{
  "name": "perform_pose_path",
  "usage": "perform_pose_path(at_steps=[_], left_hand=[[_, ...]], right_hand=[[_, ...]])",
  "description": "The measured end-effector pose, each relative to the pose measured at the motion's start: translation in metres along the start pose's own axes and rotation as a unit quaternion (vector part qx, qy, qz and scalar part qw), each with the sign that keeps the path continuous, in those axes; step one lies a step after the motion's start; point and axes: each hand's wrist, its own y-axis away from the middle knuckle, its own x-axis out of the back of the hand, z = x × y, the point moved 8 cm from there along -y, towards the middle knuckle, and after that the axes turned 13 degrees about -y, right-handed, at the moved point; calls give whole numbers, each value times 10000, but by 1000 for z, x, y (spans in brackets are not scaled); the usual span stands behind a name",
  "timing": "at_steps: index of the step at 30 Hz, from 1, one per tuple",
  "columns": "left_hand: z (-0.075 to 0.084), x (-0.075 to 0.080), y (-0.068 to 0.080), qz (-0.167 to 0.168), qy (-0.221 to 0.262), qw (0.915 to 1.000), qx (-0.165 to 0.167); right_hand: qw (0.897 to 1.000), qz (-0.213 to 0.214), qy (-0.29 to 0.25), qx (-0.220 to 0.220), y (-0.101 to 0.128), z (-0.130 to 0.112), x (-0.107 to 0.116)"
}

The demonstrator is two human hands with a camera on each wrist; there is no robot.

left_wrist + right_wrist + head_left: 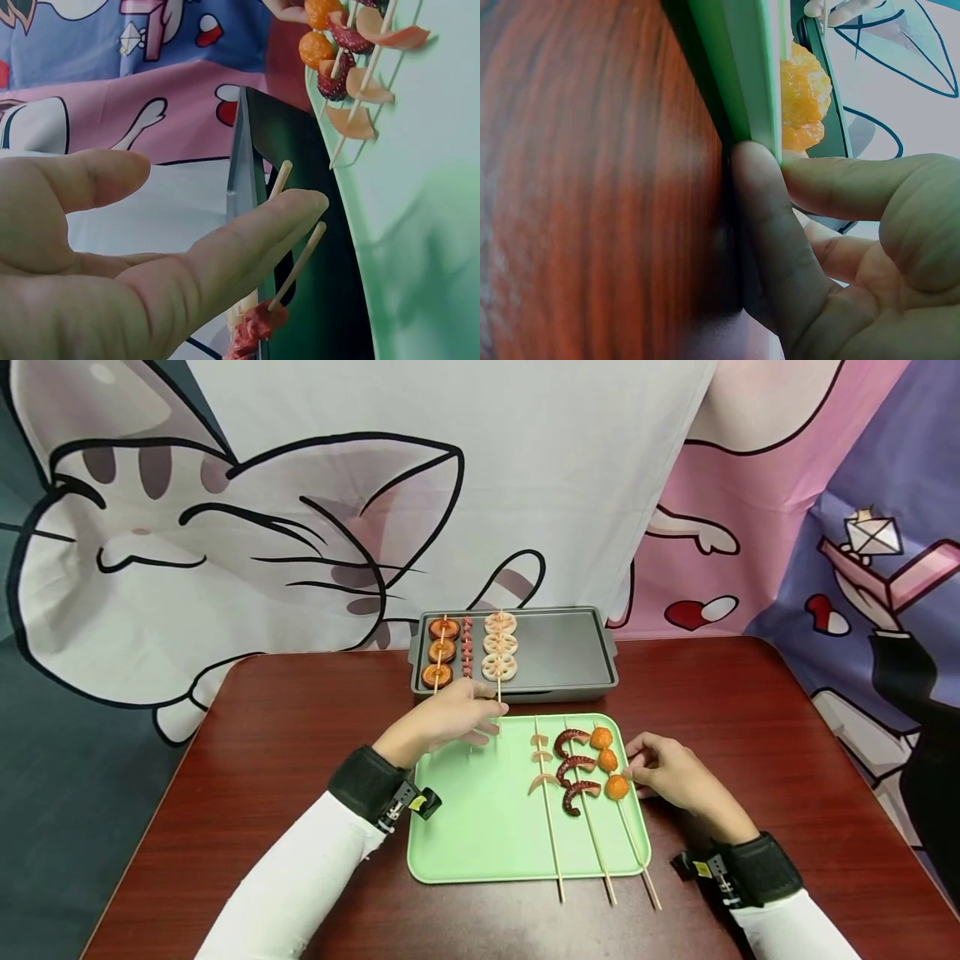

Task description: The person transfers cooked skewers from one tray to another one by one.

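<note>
My left hand (453,714) hovers at the front edge of a grey baking tray (562,652), fingers extended and thumb apart. Its fingertips overlap the stick end of a lotus root skewer (499,644). Beside that, a red meat skewer (467,647) and a mushroom skewer (437,675) lie in the same tray. With thumb and finger, my right hand (840,225) pinches the rim of the light green tray (480,827). Close to those fingers on the green tray is an orange ball skewer (617,787); a dark red tentacle skewer (581,789) and a pale slice skewer (543,782) lie left of it.
Both trays stand on a reddish-brown wooden table (285,777), the grey one behind the green one. Three stick ends stick out past the green tray's front edge. A cartoon-printed curtain (570,485) hangs behind the table.
</note>
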Motion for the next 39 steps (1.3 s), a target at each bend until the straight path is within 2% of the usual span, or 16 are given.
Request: perform_pose_path(at_steps=[12, 23, 33, 39], left_hand=[[-7, -2, -4, 214, 865, 9959, 176], [-11, -2, -14, 498, 1023, 9934, 153], [-12, 1, -20, 1032, 1275, 9863, 146], [-13, 1, -20, 1063, 1507, 9826, 212]], right_hand=[[10000, 6, 0, -32, 1, 0, 0], [10000, 23, 17, -27, 1, 0, 0], [10000, 24, 5, 20, 0, -1, 1], [10000, 42, 22, 45, 0, -1, 1]])
